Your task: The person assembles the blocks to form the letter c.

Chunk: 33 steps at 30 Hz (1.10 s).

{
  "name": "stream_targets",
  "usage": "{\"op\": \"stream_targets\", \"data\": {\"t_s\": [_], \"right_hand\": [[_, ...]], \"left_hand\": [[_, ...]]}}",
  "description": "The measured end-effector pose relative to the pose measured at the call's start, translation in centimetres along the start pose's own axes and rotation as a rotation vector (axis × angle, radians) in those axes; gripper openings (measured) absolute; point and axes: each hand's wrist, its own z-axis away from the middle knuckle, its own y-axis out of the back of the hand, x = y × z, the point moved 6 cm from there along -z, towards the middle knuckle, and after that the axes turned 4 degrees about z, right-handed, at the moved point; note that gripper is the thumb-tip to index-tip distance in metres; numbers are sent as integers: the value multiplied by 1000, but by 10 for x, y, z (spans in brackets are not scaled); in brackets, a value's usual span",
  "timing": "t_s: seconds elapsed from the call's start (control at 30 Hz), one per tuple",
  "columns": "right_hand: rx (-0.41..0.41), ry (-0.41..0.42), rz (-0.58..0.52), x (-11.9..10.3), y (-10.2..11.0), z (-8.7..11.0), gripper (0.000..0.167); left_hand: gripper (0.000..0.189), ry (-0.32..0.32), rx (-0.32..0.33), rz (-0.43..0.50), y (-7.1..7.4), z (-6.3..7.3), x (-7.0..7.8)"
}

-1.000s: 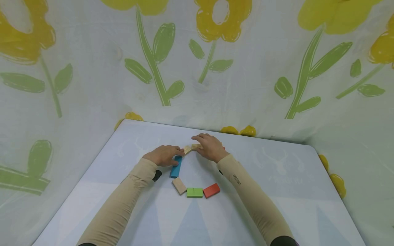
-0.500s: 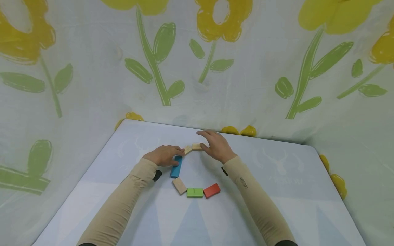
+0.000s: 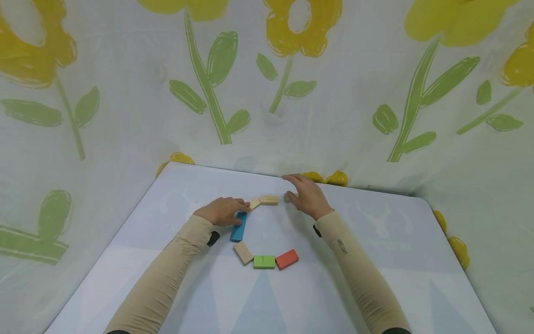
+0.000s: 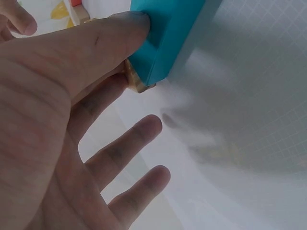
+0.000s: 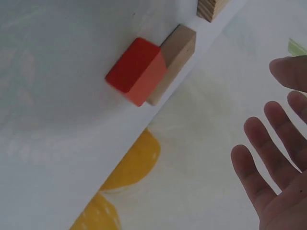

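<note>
At the left of a curved row of blocks, my left hand (image 3: pixel 219 212) reaches over the blue block (image 3: pixel 238 229). Its thumb rests against that block in the left wrist view, the index finger touches a wooden block (image 4: pixel 139 85), and the other fingers stretch out. A striped wooden block (image 3: pixel 269 200) lies beyond it. My right hand (image 3: pixel 309 198), fingers spread, hovers by another wooden block (image 3: pixel 288 197), partly covered in the head view. The right wrist view has that wooden block (image 5: pixel 178 58) against a red block (image 5: pixel 136 69), with the hand apart from both.
Nearer the person, a tan block (image 3: pixel 243 252), a green block (image 3: pixel 264 262) and a red block (image 3: pixel 287 259) continue the curve. The white table (image 3: pixel 354 278) ends at the back against a flower-printed curtain (image 3: pixel 333 116).
My right hand has moved rightward and away from the striped block, uncovering it and part of the wooden block to its right. The left hand and the nearer blocks keep their places.
</note>
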Motion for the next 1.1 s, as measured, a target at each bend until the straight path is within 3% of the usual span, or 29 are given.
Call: {"op": "stream_targets", "data": {"t_s": [0.3,0.67,0.83,1.1], "right_hand": [[21,-79,-39,19,-2,8,53],[-197,-230,-22,31,-23,14,50],[-274,-245,19,35,-32,13,52],[-321,-253,56,36,-41,11,48]], "left_hand": [[50,-8,2,-9,-1,1,0],[49,-6,7,-11,-3,1,-1],[50,1,4,-11,-3,1,-2],[48,-9,3,-22,-3,0,-2]]}}
